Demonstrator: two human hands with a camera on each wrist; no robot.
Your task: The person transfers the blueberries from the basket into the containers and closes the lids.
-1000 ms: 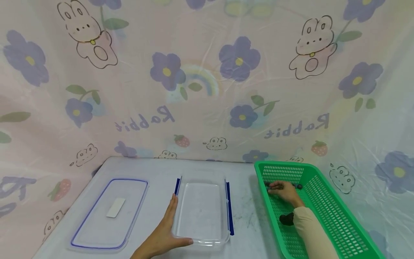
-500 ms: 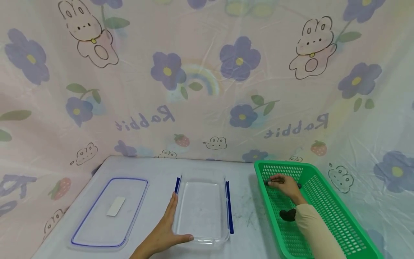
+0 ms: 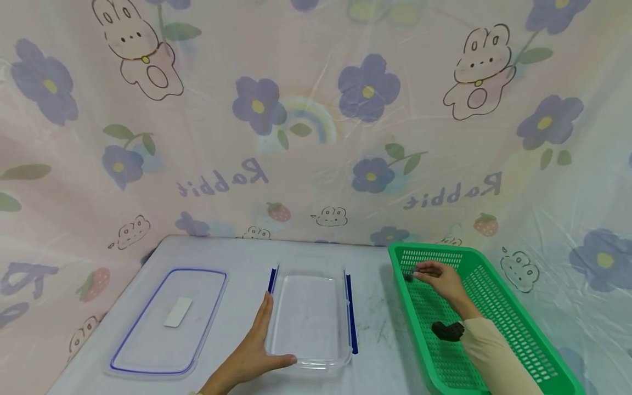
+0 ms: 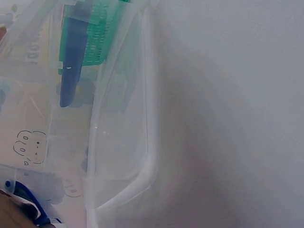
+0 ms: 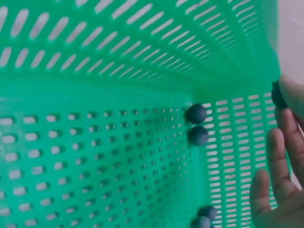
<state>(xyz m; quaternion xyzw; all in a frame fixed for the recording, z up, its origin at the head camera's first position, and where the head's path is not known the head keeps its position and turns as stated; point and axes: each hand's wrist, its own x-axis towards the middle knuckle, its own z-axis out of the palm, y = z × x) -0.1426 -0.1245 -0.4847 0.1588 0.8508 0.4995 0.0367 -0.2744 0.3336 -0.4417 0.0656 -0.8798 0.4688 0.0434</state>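
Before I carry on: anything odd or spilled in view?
I see no spill. In the green basket, a dark, curved lump looks odd beside the small round dark pieces. Grey marks on the pale tabletop could be smudges; I can't tell.

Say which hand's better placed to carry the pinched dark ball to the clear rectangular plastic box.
Likely the right hand: it pinches the ball over the green perforated plastic basket; the left hand rests at the box.

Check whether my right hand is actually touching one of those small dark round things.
Touching. The right wrist view shows it: the right hand pinches one dark round thing between thumb and finger.
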